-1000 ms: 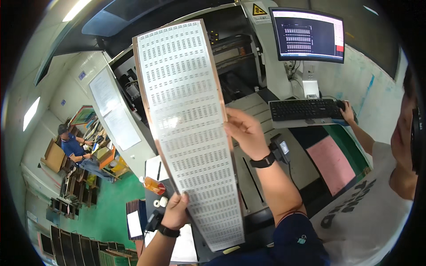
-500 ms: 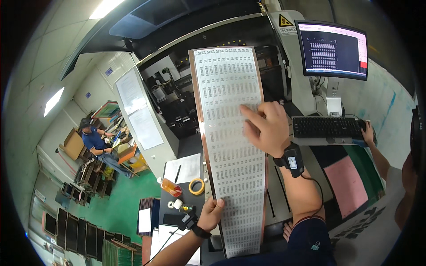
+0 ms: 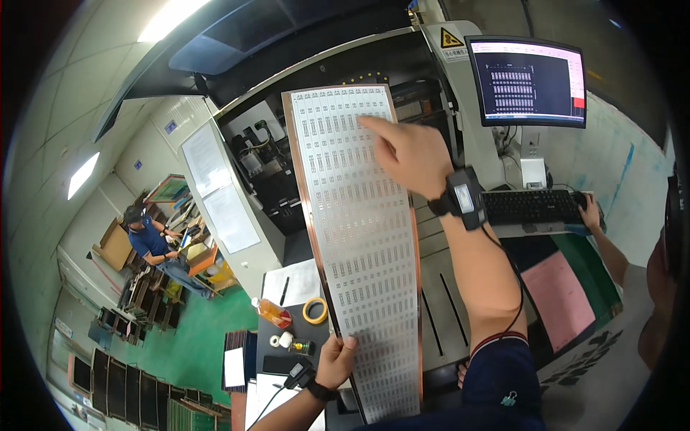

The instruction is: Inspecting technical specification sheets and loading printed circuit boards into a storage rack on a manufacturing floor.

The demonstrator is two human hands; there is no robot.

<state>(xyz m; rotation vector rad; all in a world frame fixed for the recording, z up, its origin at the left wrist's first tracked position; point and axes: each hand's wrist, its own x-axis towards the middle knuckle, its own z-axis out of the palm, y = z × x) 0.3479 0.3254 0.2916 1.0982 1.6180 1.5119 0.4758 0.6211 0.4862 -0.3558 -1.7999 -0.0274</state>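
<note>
A long, pale printed circuit panel [image 3: 357,215] with copper-coloured edges stands tilted in front of me. Rows of small dark patterns cover its face. My left hand [image 3: 337,361] grips its left edge near the lower end, thumb on the face and fingers behind. Over the upper part of the panel is my right hand [image 3: 415,158], its index finger stretched out to the printed rows and the other fingers curled. It holds nothing; I cannot tell if the fingertip touches the surface. Both wrists wear black strapped devices with cables.
Behind the panel is an open machine [image 3: 255,147]. A monitor [image 3: 528,82] and keyboard [image 3: 532,207] stand right, where another person's hand [image 3: 591,214] rests on a mouse. Left are a tape roll [image 3: 315,310], a bottle [image 3: 271,313] and a pen [image 3: 284,290]. Another person [image 3: 151,237] works farther left.
My right hand has moved up the panel, from its middle rows to the upper rows. The panel's top has shifted left in view, with my left hand still gripping the edge.
</note>
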